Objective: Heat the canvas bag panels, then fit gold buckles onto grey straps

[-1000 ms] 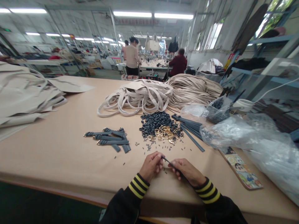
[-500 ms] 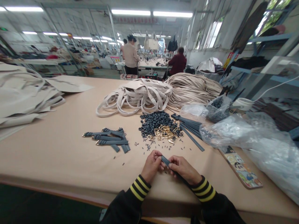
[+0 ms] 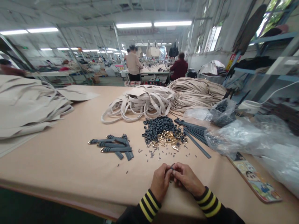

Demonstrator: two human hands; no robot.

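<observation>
My left hand (image 3: 160, 182) and my right hand (image 3: 188, 179) meet at the table's near edge, fingers closed together on a small dark grey strap (image 3: 172, 167). Most of that strap is hidden inside my fingers. Just beyond them lie scattered small dark bits (image 3: 150, 155). Further up are a heap of dark rubber rings (image 3: 158, 128) and a cluster of brass buckles (image 3: 167, 139). Several buckled grey straps (image 3: 109, 145) lie to the left, and a bundle of long grey strips (image 3: 196, 135) lies to the right.
The tan-covered worktable (image 3: 58, 158) holds looped cream straps (image 3: 140, 104), a coiled cream bundle (image 3: 196, 93), stacked cream panels (image 3: 28, 105), plastic bags (image 3: 243, 133) and a cartoon-printed board (image 3: 254, 179). Two co-workers (image 3: 133, 62) stand or sit beyond the table.
My hands have come closer together, and the grey strap, plainly visible between them before, is now mostly hidden in my fingers. The view has tilted slightly, shifting the table's contents.
</observation>
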